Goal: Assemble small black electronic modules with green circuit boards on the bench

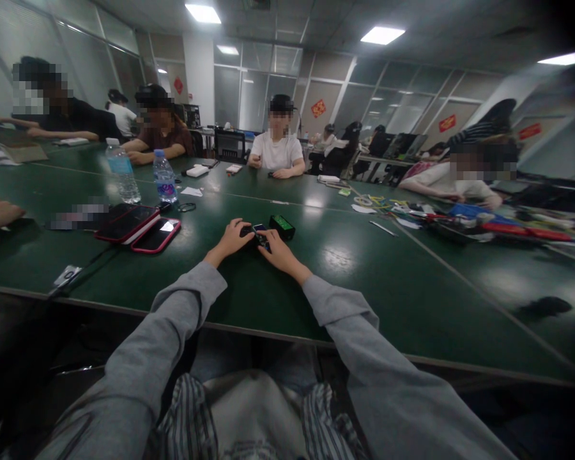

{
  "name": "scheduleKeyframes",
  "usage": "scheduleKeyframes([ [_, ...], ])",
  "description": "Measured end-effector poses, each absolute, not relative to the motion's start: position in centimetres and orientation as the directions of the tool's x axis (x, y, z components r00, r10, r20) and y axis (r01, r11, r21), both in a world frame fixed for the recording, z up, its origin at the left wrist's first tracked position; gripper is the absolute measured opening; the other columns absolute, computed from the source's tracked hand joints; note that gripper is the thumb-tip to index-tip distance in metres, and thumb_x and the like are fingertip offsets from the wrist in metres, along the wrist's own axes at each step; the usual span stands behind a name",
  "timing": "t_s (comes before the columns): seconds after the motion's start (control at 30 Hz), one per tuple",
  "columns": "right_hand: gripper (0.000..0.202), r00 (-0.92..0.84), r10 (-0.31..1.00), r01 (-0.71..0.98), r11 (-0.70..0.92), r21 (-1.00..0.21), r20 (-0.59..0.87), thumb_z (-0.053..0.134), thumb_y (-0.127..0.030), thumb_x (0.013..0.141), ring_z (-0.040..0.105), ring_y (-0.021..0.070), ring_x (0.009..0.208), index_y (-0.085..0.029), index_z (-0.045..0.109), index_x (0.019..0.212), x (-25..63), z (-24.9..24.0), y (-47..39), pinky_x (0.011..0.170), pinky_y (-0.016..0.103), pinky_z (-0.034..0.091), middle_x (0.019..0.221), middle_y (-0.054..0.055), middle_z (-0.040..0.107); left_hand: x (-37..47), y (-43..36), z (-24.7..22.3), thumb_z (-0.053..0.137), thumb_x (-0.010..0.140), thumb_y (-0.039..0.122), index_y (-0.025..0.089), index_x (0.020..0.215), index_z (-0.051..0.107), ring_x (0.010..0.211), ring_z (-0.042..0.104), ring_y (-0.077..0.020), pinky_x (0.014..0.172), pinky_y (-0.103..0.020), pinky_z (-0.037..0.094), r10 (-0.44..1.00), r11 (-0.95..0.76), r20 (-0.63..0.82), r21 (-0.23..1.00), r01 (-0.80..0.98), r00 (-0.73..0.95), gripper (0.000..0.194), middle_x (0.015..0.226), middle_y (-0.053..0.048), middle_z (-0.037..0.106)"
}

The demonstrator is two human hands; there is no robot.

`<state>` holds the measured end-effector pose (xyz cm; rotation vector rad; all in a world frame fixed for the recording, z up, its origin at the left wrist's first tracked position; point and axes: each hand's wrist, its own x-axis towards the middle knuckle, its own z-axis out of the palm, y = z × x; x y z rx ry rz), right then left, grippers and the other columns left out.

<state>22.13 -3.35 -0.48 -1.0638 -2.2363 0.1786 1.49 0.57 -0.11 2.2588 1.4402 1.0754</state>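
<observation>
On the green table in front of me lies a small dark device (260, 229) with a bluish screen, partly covered by my fingers. My left hand (232, 239) is closed on its left side, with the thumb and fingertips around a black part. From the other side, my right hand (282, 255) grips the same device with bent fingers. Its lower part and exact kind are hidden by the hands. Just behind my right fingers sits a small black box (287, 234) with a bright green inside or face, touched by neither hand as far as I can see.
Left of my hands lie a red-edged phone (157, 235) and a dark tablet-like device (124, 220). Two bottles, one blue-labelled (122, 172) and one purple-labelled (165, 179), stand behind them. At right are tangled cables (388, 206) and a thin pen-like stick (383, 228). Several people sit around.
</observation>
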Motion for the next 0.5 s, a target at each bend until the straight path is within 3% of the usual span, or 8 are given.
scheduleKeyframes([
  [0.5, 0.050, -0.455, 0.758, 0.670, 0.637, -0.382, 0.467, 0.056, -0.027, 0.090, 0.055, 0.0217, 0.107, -0.023, 0.039, 0.137, 22.12, 0.10, -3.85, 0.095, 0.042, 0.048, 0.126, 0.010, 0.041, 1.51, 0.89, -0.40, 0.057, 0.086, 0.041, 0.021, 0.120, 0.059, 0.135, 0.039, -0.0272, 0.114, -0.047, 0.031, 0.864, -0.475, 0.451, 0.584, 0.659, 0.223, 0.039, 0.137, -0.013, 0.045],
])
